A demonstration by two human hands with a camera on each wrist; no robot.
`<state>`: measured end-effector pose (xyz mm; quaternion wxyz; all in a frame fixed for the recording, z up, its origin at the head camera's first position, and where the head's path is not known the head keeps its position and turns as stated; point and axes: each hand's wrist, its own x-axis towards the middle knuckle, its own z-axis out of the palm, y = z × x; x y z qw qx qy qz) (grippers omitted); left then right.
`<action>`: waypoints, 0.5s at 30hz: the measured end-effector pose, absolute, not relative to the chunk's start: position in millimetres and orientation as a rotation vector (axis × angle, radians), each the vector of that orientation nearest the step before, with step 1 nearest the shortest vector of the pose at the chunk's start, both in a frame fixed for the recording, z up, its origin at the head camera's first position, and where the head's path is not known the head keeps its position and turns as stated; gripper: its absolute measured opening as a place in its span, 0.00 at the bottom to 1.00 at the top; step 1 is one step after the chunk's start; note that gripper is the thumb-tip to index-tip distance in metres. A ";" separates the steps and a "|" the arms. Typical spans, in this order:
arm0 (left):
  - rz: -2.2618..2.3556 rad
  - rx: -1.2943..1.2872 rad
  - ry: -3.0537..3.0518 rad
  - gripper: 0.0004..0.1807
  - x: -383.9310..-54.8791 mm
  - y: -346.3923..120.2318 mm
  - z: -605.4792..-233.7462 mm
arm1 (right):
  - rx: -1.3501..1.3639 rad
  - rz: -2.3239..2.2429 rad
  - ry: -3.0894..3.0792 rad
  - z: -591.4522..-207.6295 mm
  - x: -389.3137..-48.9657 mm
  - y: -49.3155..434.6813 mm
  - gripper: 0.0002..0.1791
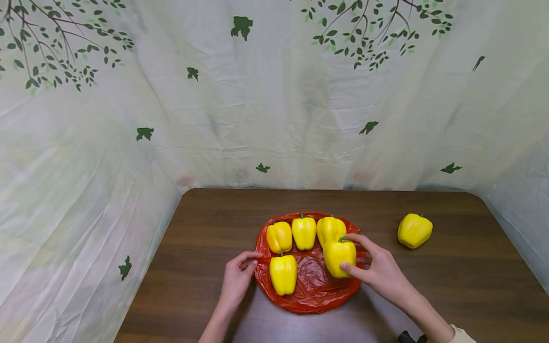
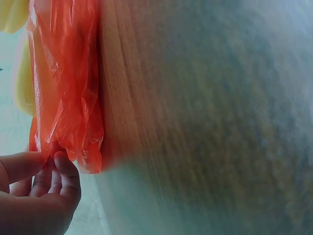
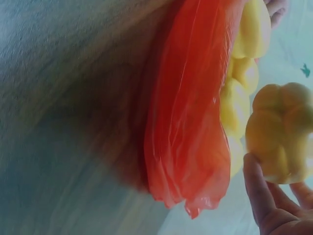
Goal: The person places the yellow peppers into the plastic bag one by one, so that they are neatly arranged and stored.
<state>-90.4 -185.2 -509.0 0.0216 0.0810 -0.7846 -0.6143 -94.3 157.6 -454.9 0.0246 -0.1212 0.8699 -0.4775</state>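
Note:
A round container wrapped in red plastic film (image 1: 310, 300) sits on the table, with several yellow bell peppers standing inside along its back and left side. My left hand (image 1: 239, 276) pinches the film at the container's left rim, as the left wrist view also shows (image 2: 46, 191). Between the thumb and fingers of my right hand (image 1: 381, 269) is a yellow bell pepper (image 1: 340, 257), held over the container's right side. In the right wrist view this bell pepper (image 3: 281, 132) is beyond the film's edge, its lobed bottom facing the camera.
Another yellow bell pepper (image 1: 414, 231) lies on the brown wooden table (image 1: 206, 224) to the right, apart from the container. A pale curtain (image 1: 279, 105) with leaf prints hangs behind the table. A small black object (image 1: 409, 337) shows by the right forearm.

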 end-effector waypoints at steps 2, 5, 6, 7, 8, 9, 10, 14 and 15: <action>-1.905 0.250 -2.430 0.12 -90.5 -185.0 -509.0 | -0.363 -1.477 2.686 -456.4 -93.8 155.7 0.36; -1.906 0.250 -2.432 0.12 -90.7 -184.9 -509.0 | -0.338 -1.470 2.677 -458.5 -92.9 152.6 0.36; -1.906 0.251 -2.433 0.12 -90.7 -184.8 -509.0 | -0.330 -1.468 2.670 -459.2 -92.5 151.5 0.36; -1.905 0.252 -2.433 0.12 -90.7 -184.8 -509.0 | -0.320 -1.466 2.662 -459.8 -92.2 150.3 0.36; -1.905 0.252 -2.434 0.12 -90.7 -184.8 -509.0 | -0.310 -1.468 2.651 -460.4 -91.8 149.0 0.36; -1.904 0.254 -2.435 0.12 -90.6 -184.7 -508.9 | -0.301 -1.469 2.641 -461.1 -91.5 147.7 0.37; -1.905 0.256 -2.434 0.12 -90.6 -184.6 -508.7 | -0.293 -1.471 2.631 -461.7 -91.1 146.4 0.37; -1.917 0.263 -2.435 0.11 -90.2 -184.7 -507.1 | -0.259 -1.477 2.605 -464.7 -89.6 140.8 0.37; -1.921 0.265 -2.438 0.11 -90.1 -184.8 -506.5 | -0.249 -1.478 2.601 -465.4 -89.2 139.3 0.37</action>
